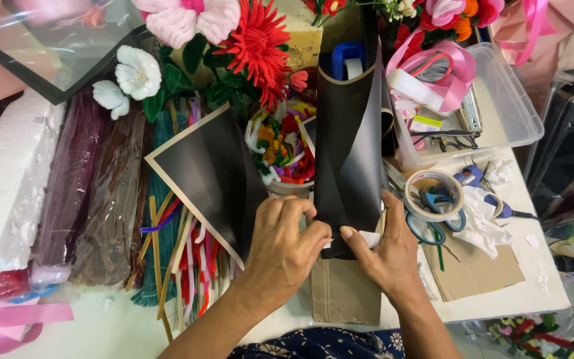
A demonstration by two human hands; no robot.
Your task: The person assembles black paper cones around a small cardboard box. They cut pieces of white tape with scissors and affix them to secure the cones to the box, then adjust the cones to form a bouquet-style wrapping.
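Note:
A tall cone of black wrapping paper [348, 143] with a cream edge stands upright in front of me. My left hand [286, 247] presses its lower left side with fingers curled against the paper. My right hand [385, 249] grips the lower right side, thumb on a small white piece of tape [369, 238] at the paper's base. Another black sheet [210, 174] fans out to the left, touching my left hand. A roll of tape [434, 194] lies just right of my right hand.
Scissors [428, 229] lie under the tape roll on brown cardboard [476, 269]. A clear plastic bin [499, 113] holds pink ribbon [433, 66]. Artificial flowers [254, 46], bundles of pipe cleaners [94, 199], white foam [4, 186] and a bowl of small flowers [284, 143] crowd the table.

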